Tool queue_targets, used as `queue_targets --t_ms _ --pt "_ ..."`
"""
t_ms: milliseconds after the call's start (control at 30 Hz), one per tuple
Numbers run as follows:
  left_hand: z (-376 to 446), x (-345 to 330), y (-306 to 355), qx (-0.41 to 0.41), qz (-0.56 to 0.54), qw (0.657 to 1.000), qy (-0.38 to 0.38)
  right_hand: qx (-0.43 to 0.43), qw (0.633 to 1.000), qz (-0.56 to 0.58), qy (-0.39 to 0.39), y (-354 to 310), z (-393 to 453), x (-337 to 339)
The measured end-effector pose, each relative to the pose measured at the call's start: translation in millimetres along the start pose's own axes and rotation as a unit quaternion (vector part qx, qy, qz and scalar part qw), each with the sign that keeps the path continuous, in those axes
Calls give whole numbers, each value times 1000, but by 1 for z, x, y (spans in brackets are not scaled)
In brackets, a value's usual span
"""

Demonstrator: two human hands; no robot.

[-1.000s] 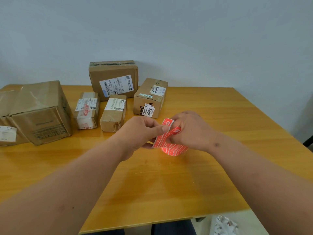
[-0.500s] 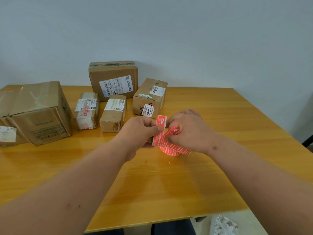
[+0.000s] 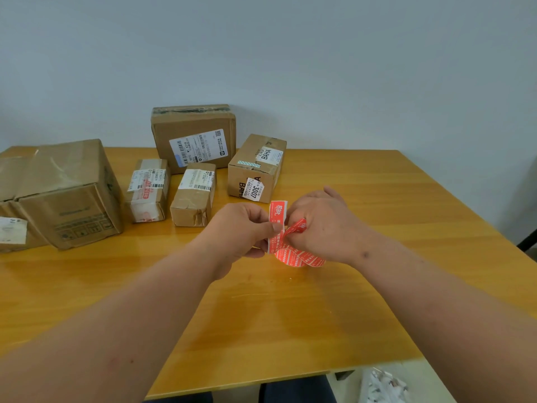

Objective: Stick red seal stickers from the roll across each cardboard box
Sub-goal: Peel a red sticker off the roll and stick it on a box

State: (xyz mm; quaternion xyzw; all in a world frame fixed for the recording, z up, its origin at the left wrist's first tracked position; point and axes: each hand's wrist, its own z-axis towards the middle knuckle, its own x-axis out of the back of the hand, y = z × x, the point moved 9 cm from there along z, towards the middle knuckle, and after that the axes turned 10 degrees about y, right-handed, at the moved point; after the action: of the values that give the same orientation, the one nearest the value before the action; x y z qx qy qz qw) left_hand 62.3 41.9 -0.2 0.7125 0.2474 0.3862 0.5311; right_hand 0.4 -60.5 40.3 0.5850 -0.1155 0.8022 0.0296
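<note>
— Stickers first: why are both hands bunched over that red roll?

— To peel one off, I'd judge. The left hand pinches the free strip of backing between thumb and fingers, holding it upright, while the right hand curls round the roll and pinches a red seal sticker that curls away from the strip. Holding the strip taut gives the peeling fingers something to pull against.

— And the roll sits where?

— Just above the tabletop, under the right hand; whether it touches the wood I cannot tell.

— Why are the cardboard boxes lined up at the back?

— Probably to keep them within reach. The large box stands at the left, two small ones beside it, a flat one leans near the wall, and another stands nearest the hands. One small box already shows red on its label; the rest look unsealed.

— Any risk?

— The sticker folding onto itself before it reaches a box.
</note>
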Motion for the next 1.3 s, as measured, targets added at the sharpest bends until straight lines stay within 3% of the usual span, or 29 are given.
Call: queue_targets --t_ms 1300 --pt "16 20 -23 47 -61 994 73 8 996 89 24 -1 -1 13"
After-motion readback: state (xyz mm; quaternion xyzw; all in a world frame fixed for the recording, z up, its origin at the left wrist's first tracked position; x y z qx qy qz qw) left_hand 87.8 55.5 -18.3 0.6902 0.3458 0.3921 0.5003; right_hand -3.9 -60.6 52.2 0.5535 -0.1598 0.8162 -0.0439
